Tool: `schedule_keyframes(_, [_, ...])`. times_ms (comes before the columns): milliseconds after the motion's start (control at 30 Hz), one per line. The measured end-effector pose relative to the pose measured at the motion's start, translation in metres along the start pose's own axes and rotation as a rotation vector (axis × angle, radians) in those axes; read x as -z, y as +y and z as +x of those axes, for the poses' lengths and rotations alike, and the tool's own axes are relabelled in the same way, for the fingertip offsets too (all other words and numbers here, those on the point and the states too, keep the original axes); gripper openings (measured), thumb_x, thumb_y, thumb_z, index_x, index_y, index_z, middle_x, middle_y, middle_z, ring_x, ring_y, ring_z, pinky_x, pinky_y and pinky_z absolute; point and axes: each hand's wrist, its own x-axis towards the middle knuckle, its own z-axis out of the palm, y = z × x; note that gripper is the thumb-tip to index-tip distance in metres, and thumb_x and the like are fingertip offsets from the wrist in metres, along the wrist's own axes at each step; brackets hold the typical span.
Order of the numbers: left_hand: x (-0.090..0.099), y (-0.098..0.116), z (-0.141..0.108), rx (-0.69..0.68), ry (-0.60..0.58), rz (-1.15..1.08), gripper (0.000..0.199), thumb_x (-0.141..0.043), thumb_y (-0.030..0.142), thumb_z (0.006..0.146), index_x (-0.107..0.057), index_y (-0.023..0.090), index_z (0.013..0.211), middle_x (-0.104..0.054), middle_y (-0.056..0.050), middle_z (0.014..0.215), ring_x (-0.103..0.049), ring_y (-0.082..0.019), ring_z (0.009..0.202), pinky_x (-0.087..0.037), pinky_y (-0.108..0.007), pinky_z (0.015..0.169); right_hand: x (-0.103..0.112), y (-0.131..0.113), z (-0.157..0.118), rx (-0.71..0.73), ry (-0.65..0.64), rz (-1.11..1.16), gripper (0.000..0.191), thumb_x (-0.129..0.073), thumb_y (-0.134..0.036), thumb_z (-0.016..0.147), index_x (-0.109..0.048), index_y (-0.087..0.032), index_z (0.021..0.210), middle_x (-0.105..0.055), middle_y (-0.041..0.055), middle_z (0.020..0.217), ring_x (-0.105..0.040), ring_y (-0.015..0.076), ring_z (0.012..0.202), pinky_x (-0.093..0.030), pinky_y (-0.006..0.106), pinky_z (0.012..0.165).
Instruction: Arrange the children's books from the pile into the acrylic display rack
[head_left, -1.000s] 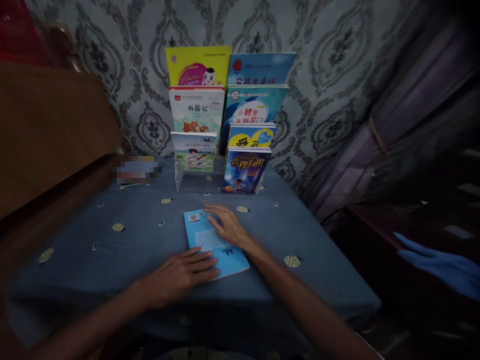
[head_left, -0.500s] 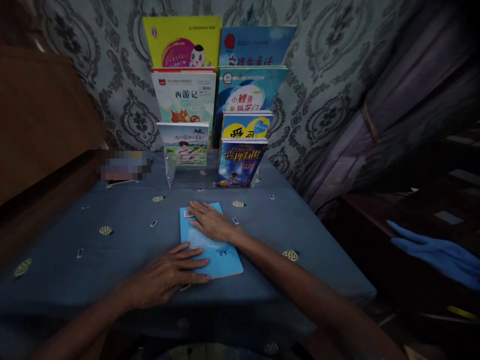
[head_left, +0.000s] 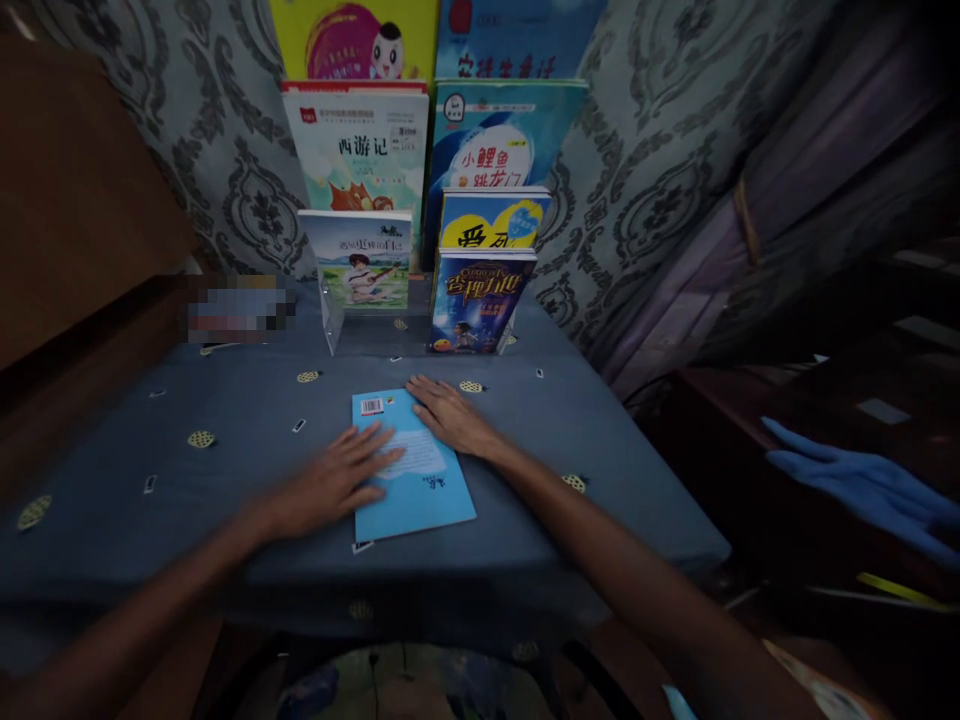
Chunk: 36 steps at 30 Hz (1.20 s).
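Observation:
A light blue book [head_left: 416, 500] lies on the blue cloth of the table [head_left: 247, 490], its barcode side up and the barcode at the far left corner. My left hand [head_left: 341, 480] rests over the book's left edge, fingers spread and partly on the cover. Over the far right edge lies my right hand [head_left: 454, 415], its fingers stretched out and pointing away to the left. Neither hand grips the book. Behind it stands a clear acrylic rack [head_left: 375, 335] with several upright books, among them a purple-blue one [head_left: 480, 305] and one with a meadow picture [head_left: 365, 265].
A pixelated item [head_left: 240, 310] lies at the table's far left. Brown boxy furniture [head_left: 82, 180] borders that side. Patterned wall covering [head_left: 660, 130] and a tied purple curtain [head_left: 720, 240] are behind. Off the right edge, blue gloves [head_left: 862, 485] lie on a dark surface.
My right hand has slid right, from the barcode corner toward the book's far right edge. My left hand has moved forward along the left side. The camera has tipped down and closer.

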Motion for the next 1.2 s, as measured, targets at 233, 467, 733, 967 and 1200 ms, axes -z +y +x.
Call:
schedule_keyframes(233, [0.008,-0.032,0.062,0.262,-0.019,0.080,0.075,-0.020,0.061,0.103,-0.014,0.013,0.162,-0.010,-0.013,0.168,-0.005,-0.030,0.156,-0.007,-0.052,0.125,0.001,0.013,0.005,-0.002,0.047,0.155,0.044,-0.036,-0.034,0.105,-0.055,-0.021,0.143,-0.054,0.0092,0.150,-0.046,0.0219,0.143,-0.035,0.048,0.119])
schedule_keyframes(467, [-0.005,0.033,0.085,0.029,-0.051,0.139,0.081,-0.018,0.065,0.102,-0.018,0.008,0.160,-0.016,-0.017,0.167,-0.009,-0.027,0.156,-0.006,-0.047,0.126,0.010,0.015,0.010,-0.065,0.012,0.326,0.056,-0.031,-0.051,0.105,-0.052,-0.019,0.146,-0.054,0.0082,0.150,-0.048,0.0234,0.141,-0.032,0.044,0.121])
schedule_keyframes(733, [-0.020,0.101,0.055,-0.265,-0.093,0.153,0.074,-0.024,0.061,0.104,-0.017,0.015,0.160,-0.017,-0.011,0.168,-0.011,-0.021,0.156,-0.008,-0.041,0.127,0.004,0.015,0.010,-0.011,0.005,0.212,0.050,-0.034,-0.044,0.106,-0.053,-0.019,0.145,-0.053,0.0094,0.151,-0.045,0.0242,0.143,-0.034,0.046,0.119])
schedule_keyframes(967, [-0.020,0.099,0.052,-0.321,-0.056,0.172,0.069,-0.028,0.058,0.104,-0.020,0.016,0.159,-0.021,-0.007,0.168,-0.013,-0.018,0.156,-0.010,-0.042,0.127,0.000,0.015,0.004,0.058,0.024,0.071,0.046,-0.043,-0.034,0.102,-0.052,-0.020,0.145,-0.051,0.0099,0.152,-0.042,0.0240,0.145,-0.034,0.048,0.119])
schedule_keyframes(1200, [-0.021,0.098,0.052,-0.339,-0.010,0.119,0.063,-0.034,0.054,0.105,-0.031,0.015,0.156,-0.034,-0.010,0.163,-0.022,-0.019,0.154,-0.011,-0.042,0.127,0.006,-0.013,-0.007,0.039,0.024,-0.132,0.045,-0.045,-0.027,0.102,-0.052,-0.014,0.144,-0.043,0.0157,0.157,-0.029,0.0280,0.152,-0.019,0.057,0.124])
